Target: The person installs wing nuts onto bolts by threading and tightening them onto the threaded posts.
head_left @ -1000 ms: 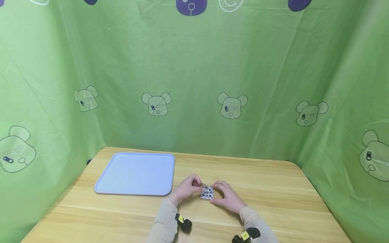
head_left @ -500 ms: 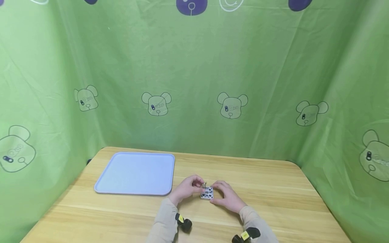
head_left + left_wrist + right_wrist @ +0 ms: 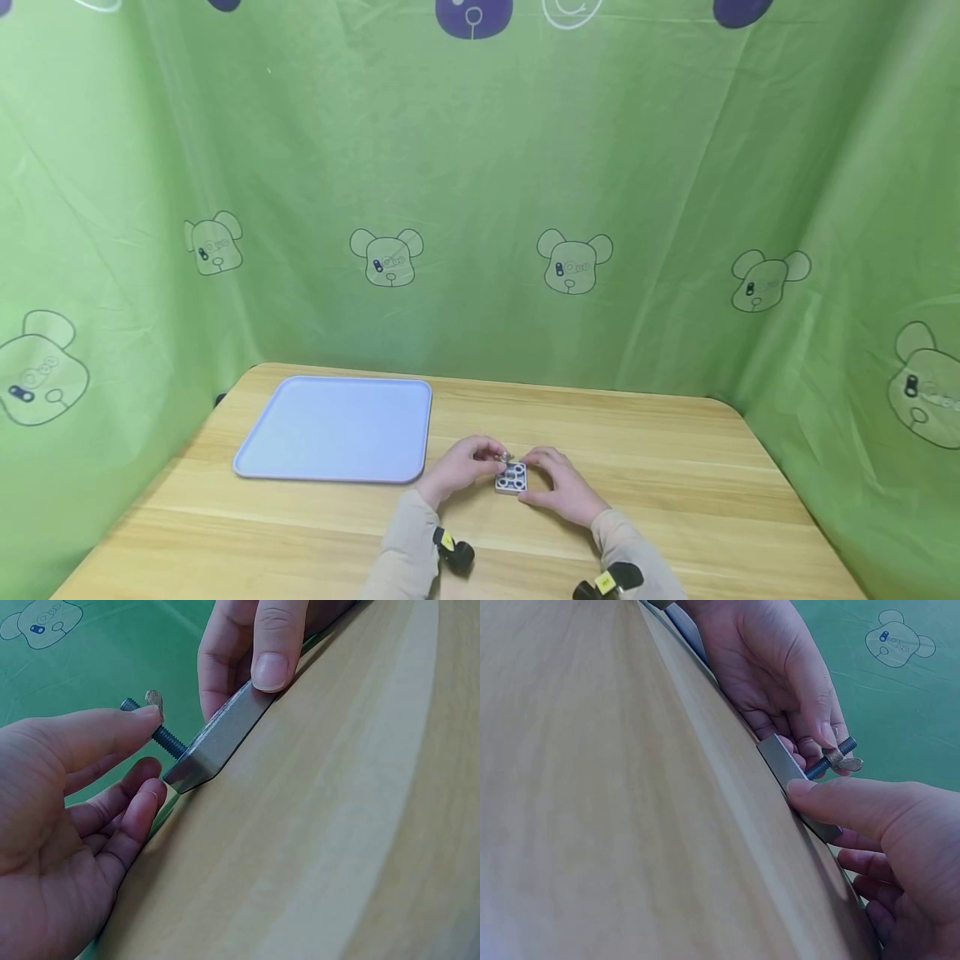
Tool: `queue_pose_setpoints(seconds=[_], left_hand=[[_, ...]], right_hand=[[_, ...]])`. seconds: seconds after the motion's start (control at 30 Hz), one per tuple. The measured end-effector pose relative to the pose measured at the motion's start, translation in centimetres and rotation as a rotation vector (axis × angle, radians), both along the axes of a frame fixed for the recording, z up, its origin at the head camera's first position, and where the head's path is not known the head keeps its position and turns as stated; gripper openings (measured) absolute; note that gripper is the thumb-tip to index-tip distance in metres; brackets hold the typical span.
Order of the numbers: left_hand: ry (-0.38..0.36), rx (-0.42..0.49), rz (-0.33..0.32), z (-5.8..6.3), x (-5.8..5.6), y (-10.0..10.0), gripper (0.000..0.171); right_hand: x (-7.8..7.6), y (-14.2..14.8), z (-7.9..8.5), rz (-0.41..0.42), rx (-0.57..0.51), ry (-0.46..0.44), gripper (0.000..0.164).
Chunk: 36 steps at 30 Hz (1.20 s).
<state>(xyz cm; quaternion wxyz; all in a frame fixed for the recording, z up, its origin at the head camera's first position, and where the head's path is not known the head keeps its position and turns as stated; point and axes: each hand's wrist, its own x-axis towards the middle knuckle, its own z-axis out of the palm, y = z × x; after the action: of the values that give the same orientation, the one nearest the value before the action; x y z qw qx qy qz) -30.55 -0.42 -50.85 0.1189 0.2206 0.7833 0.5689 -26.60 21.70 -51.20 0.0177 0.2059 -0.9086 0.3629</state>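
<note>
Counter (image 3: pixel 675 467), pale wood grain with rounded far corners, stands before a green curtain (image 3: pixel 480 167) that hangs behind it and along both sides, printed with outlined bear heads. A pale blue tray (image 3: pixel 330 429) lies on the counter, between 9 and 10 o'clock from a grey metal block (image 3: pixel 511 485). Block sits flat, ringed holes facing up, at about half past 5 from the centre of the head view; a threaded rod (image 3: pixel 819 768) stands from its 11 o'clock corner, carrying a wing nut (image 3: pixel 842 760). Left hand (image 3: pixel 459 468) comes in from 9 o'clock, thumb and finger pinching the wing nut, remaining fingers bent below. Right hand (image 3: pixel 561 493), at about half past 3, grips the block, thumb on its near side. Both forearms, in beige sleeves (image 3: pixel 405 542), converge from 7 and 5 o'clock.
</note>
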Motion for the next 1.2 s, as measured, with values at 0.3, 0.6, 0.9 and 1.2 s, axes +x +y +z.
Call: queue_pose_setpoints(seconds=[0.3, 0.6, 0.9, 1.2], left_hand=[[-0.044, 0.064, 0.054, -0.03, 0.16, 0.04, 0.031], [-0.028, 0.057, 0.020, -0.31, -0.13, -0.05, 0.024], [-0.028, 0.052, 0.032, 0.16, 0.15, 0.00, 0.023], [0.005, 0.007, 0.040, 0.15, 0.26, 0.01, 0.021]], right_hand=[[-0.05, 0.04, -0.06, 0.000, 0.006, -0.005, 0.058], [-0.09, 0.11, -0.25, 0.004, 0.018, 0.010, 0.058], [0.04, 0.04, 0.00, 0.000, 0.005, 0.000, 0.058], [-0.05, 0.05, -0.09, 0.002, 0.005, 0.004, 0.056]])
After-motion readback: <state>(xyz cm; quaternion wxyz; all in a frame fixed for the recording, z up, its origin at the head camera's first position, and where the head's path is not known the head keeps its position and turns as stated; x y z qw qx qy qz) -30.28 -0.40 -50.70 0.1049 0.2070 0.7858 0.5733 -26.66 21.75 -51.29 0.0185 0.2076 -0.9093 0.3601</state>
